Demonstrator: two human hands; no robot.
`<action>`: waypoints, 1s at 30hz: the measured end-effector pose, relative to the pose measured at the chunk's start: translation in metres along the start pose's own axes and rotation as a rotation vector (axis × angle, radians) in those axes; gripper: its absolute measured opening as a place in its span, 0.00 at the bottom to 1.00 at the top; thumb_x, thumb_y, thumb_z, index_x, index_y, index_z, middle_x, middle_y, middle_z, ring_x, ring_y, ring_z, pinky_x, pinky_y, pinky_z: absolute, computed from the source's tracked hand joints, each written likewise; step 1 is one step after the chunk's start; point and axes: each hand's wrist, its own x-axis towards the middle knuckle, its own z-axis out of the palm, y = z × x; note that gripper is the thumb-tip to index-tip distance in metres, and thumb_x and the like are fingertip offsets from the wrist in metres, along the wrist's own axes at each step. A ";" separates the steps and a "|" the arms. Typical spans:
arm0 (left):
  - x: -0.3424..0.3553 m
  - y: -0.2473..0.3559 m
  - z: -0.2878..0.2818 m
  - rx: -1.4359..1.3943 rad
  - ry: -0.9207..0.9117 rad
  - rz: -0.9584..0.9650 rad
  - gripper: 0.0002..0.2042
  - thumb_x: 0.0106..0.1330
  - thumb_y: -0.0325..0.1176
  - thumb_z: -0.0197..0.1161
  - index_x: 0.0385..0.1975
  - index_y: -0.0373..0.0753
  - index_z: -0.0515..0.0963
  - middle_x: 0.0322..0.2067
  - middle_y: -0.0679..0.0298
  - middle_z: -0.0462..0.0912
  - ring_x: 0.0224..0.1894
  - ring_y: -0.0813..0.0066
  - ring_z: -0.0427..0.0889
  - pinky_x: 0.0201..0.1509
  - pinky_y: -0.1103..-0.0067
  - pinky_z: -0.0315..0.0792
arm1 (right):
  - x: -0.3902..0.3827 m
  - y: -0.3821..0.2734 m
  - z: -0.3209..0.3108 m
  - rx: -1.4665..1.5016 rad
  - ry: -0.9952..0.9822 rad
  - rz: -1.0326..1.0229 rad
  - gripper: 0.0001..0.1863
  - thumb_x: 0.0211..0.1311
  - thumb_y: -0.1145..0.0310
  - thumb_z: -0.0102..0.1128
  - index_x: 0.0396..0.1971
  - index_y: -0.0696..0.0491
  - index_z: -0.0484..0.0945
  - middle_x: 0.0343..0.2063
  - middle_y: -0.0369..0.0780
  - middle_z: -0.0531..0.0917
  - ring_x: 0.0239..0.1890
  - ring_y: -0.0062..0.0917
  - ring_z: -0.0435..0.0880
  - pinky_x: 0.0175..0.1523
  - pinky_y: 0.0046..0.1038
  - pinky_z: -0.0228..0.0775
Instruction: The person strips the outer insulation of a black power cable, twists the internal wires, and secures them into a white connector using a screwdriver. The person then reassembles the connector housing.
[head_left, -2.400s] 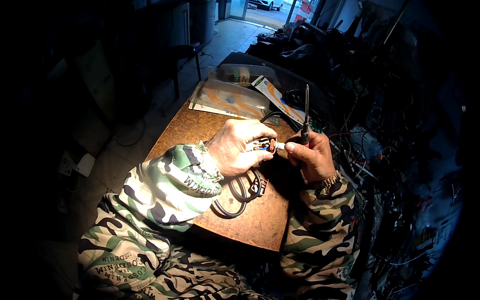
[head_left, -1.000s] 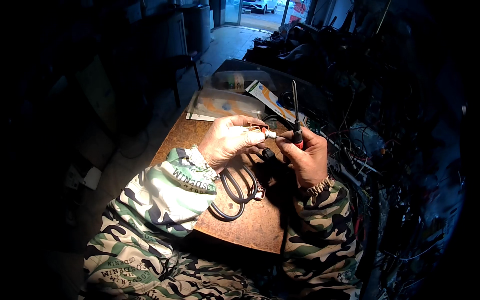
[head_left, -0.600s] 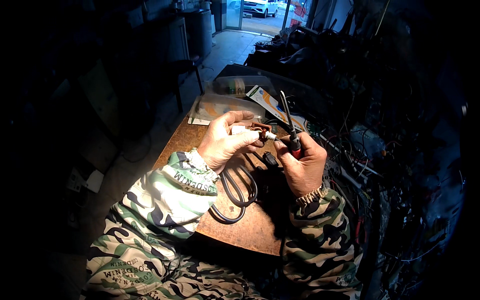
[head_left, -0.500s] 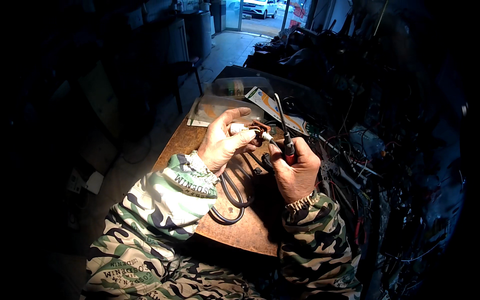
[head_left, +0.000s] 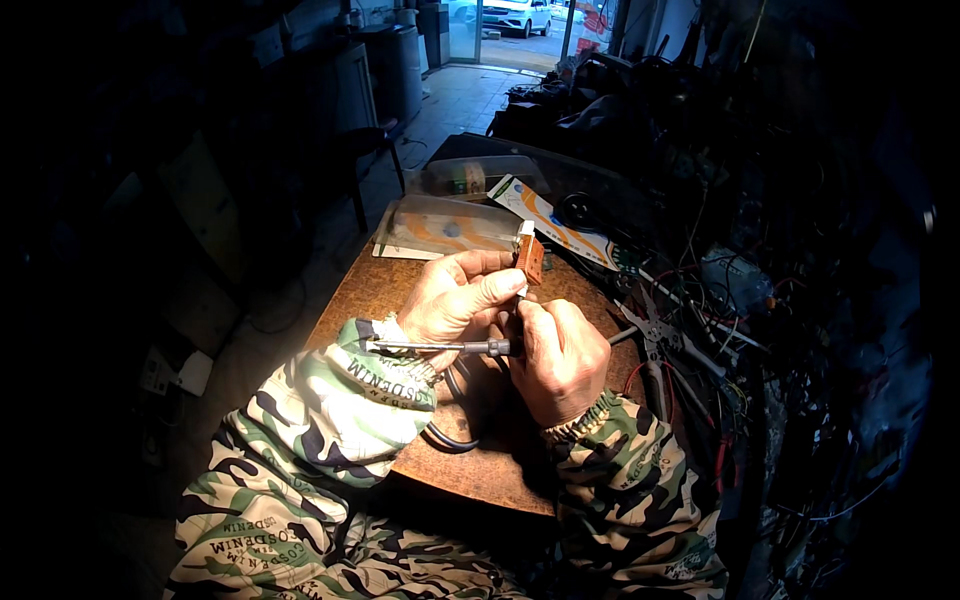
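Note:
Between the thumb and fingers of my left hand [head_left: 455, 305] is a small orange-brown electrical part [head_left: 533, 264], with a white piece [head_left: 526, 230] at its upper end. My right hand [head_left: 562, 362] is closed around a screwdriver [head_left: 475, 348], whose thin shaft points left across my left wrist. The right thumb and fingertips also meet just below the orange-brown part, beside a short white piece and dark cable; their exact grip there is hidden. A dark cable [head_left: 455, 442] loops down onto the wooden tabletop [head_left: 480, 478] beneath my hands.
Beyond my hands lie a clear plastic package [head_left: 450, 222] and a white and orange card [head_left: 555, 222]. Another clear container [head_left: 475, 175] stands behind them. Pliers [head_left: 655, 335] and tangled wires [head_left: 715, 320] crowd the right side. A stool [head_left: 365, 145] stands at the far left.
The screwdriver has swung from pointing upward to lying leftward across my left wrist. My right hand has moved left, closer to my left hand. The electrical part now shows its orange-brown face.

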 end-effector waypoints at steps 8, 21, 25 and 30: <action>0.002 -0.003 -0.011 0.026 0.103 0.099 0.15 0.65 0.27 0.66 0.50 0.31 0.75 0.34 0.61 0.84 0.33 0.75 0.86 0.37 0.82 0.82 | 0.007 -0.009 -0.001 0.284 -0.166 0.197 0.23 0.39 0.76 0.74 0.40 0.59 0.78 0.28 0.43 0.79 0.27 0.36 0.82 0.31 0.30 0.76; 0.008 0.007 -0.008 0.104 0.095 0.197 0.14 0.66 0.29 0.66 0.48 0.30 0.77 0.33 0.68 0.79 0.24 0.88 0.71 0.26 0.89 0.68 | 0.021 0.017 -0.062 0.415 -0.048 0.649 0.12 0.58 0.75 0.65 0.40 0.61 0.74 0.28 0.43 0.81 0.30 0.22 0.82 0.37 0.23 0.75; 0.009 0.003 -0.012 0.302 0.125 0.352 0.17 0.63 0.28 0.69 0.49 0.28 0.77 0.37 0.64 0.83 0.32 0.86 0.78 0.35 0.88 0.74 | 0.017 0.019 -0.064 0.493 0.152 0.456 0.15 0.55 0.82 0.69 0.42 0.60 0.76 0.35 0.40 0.83 0.37 0.19 0.85 0.43 0.19 0.77; 0.006 0.003 -0.004 0.743 0.244 0.473 0.14 0.62 0.24 0.69 0.46 0.30 0.80 0.38 0.62 0.86 0.38 0.81 0.83 0.44 0.83 0.78 | 0.014 0.013 -0.076 0.524 0.199 0.562 0.14 0.58 0.80 0.65 0.43 0.61 0.74 0.36 0.40 0.81 0.37 0.18 0.82 0.45 0.21 0.74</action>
